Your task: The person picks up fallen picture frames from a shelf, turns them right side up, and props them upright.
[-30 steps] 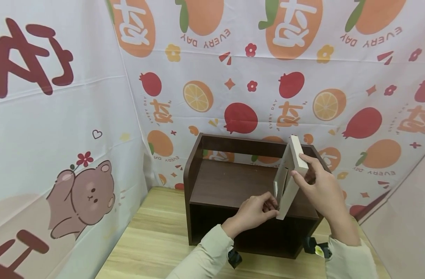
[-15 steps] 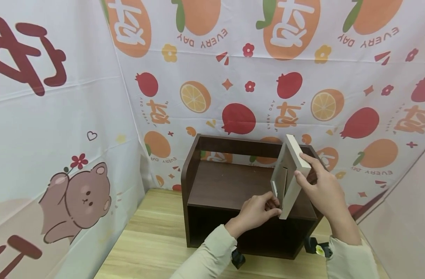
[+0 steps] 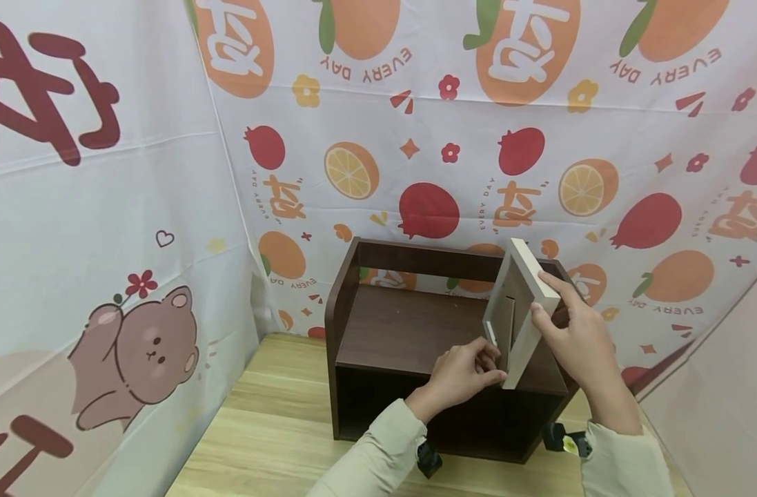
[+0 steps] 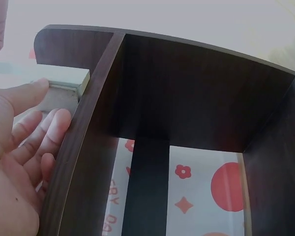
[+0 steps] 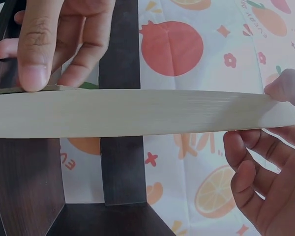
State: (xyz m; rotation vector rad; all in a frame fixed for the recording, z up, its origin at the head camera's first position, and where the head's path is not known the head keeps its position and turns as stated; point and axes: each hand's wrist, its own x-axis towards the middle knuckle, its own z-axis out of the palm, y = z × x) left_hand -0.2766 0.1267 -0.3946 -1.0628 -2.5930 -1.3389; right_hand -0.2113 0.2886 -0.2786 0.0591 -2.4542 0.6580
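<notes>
A pale wooden picture frame (image 3: 523,348) is held on edge and tilted over the right part of a dark brown desk shelf (image 3: 409,328). Its recessed back, with a narrow upright piece (image 3: 508,319) that looks like a stand leg, faces left. My right hand (image 3: 579,338) grips the upper edge between thumb and fingers. At the lower end, my left hand (image 3: 459,376) holds the frame, its thumb on the rim (image 4: 66,74) and its fingers bent by the back. The right wrist view shows the frame's long side (image 5: 113,114) spanning both hands. The frame's front is hidden.
The shelf's open lower compartment (image 4: 187,93) lies beneath the hands, and its raised side panel (image 3: 337,310) stands at the left. A light wood tabletop (image 3: 260,400) carries the shelf. Fruit-print cloth (image 3: 378,172) hangs behind; bear-print cloth (image 3: 161,352) hangs at the left.
The frame has turned slightly, so more of its back and the narrow upright piece show. Both hands have shifted a little to the right with it and keep their hold.
</notes>
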